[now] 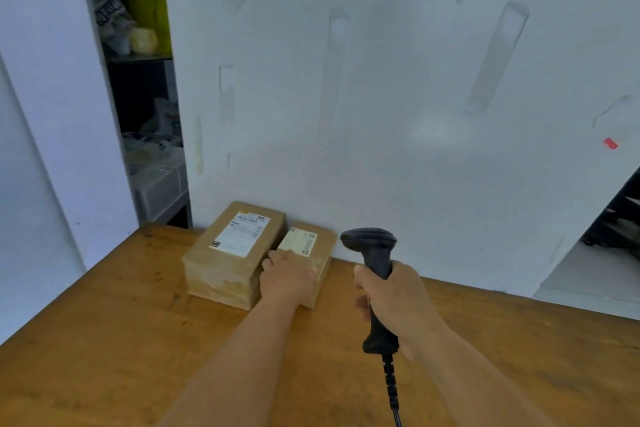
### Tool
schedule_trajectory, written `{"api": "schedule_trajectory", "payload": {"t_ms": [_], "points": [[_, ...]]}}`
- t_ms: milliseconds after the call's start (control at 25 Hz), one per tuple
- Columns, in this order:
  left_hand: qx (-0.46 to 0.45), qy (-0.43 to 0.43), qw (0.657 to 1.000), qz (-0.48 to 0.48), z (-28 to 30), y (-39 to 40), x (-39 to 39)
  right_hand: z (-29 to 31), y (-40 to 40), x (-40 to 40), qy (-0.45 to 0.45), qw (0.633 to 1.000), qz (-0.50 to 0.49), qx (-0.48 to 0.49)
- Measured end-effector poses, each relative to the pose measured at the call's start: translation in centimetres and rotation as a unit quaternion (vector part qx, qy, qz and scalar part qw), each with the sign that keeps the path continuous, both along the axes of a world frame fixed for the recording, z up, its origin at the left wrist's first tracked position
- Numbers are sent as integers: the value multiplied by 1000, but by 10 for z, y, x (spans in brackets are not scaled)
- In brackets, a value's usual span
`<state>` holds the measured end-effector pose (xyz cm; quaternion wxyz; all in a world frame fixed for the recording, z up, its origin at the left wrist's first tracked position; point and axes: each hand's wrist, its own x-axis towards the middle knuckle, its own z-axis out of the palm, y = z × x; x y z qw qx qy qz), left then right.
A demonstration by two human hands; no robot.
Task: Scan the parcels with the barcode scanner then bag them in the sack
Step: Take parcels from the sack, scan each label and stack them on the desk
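Left hand (289, 279) flat on small parcel (308, 253), fingers spread, steadying it for the scan. Right hand (394, 302) fingers wrapped round scanner (375, 274), aimed wallward, not yet at label.

Head view. Two cardboard parcels lie side by side on a wooden table (104, 340) against a white wall: a larger parcel (233, 253) and a smaller parcel (308, 253), each labelled on top. The left hand (289, 279) rests flat on the smaller parcel; the right hand (398, 302) grips an upright black barcode scanner (375, 263) with its coiled cable (391, 388) trailing down.
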<state>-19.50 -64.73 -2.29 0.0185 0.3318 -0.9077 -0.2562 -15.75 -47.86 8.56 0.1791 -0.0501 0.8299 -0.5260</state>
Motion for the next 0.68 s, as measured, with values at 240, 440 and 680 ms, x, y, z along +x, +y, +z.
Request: {"api": "schedule_trajectory", "payload": {"t_ms": [240, 440, 680], "points": [[54, -13, 998, 36, -8, 12, -27, -13, 13, -17, -19, 999, -34, 5], [96, 69, 990, -80, -13, 42, -16, -9, 41, -17, -21, 997, -71, 4], [81, 111, 967, -214, -27, 108, 17, 9, 94, -8, -24, 993, -113, -2]]}}
